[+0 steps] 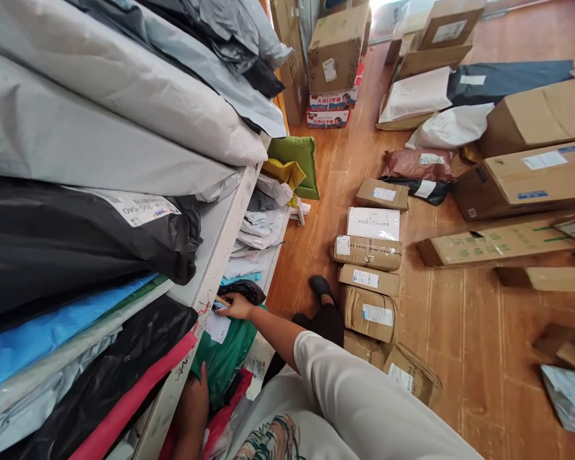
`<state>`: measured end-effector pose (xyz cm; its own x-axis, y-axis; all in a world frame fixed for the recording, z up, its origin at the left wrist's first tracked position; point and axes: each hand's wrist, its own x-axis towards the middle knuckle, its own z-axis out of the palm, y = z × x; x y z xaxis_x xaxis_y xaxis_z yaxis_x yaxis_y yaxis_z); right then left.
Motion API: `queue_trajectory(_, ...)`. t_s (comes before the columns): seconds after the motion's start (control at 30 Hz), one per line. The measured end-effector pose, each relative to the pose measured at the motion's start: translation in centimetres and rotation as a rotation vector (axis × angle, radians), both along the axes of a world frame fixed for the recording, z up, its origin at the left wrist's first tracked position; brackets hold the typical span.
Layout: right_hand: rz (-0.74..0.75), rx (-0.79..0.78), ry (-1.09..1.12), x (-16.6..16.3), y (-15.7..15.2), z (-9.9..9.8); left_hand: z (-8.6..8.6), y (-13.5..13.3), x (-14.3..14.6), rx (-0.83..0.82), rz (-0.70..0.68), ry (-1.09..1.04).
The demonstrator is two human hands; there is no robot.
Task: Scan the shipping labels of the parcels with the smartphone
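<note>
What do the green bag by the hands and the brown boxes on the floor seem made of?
The green bag looks like thin glossy plastic film: it crumples in soft, shiny folds. Its label is probably matte white paper. The boxes look like matte brown cardboard with sharp folded edges; some seem wrapped in shiny clear tape.

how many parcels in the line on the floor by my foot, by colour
brown parcels: 6
white parcels: 1
total: 7
</note>
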<state>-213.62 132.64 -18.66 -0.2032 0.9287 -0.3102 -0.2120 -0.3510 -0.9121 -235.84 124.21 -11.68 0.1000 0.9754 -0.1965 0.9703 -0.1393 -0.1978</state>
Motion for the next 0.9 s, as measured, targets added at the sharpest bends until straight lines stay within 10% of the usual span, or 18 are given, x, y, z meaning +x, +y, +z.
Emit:
queue_trajectory(0.1,-0.012,-0.014,-0.008,0.2,-0.2,0.2,0.5,-0.3,0.6,-0.09,0.038,0.159)
queue_trajectory(0.23,-0.019,0.011,0.055,0.8,-1.7,0.9,1.2,0.2,2.3,0.211,0.041,0.164)
queue_trajectory(0.47,0.034,-0.104,0.383,1.3,-8.7,-0.2,2.7,2.1,7.4,0.09,-0.461,0.29)
queue_trajectory(0.9,-0.178,-0.096,0.464,1.6,-11.7,-0.1,0.9,8.8,13.8,0.047,-0.06,0.0)
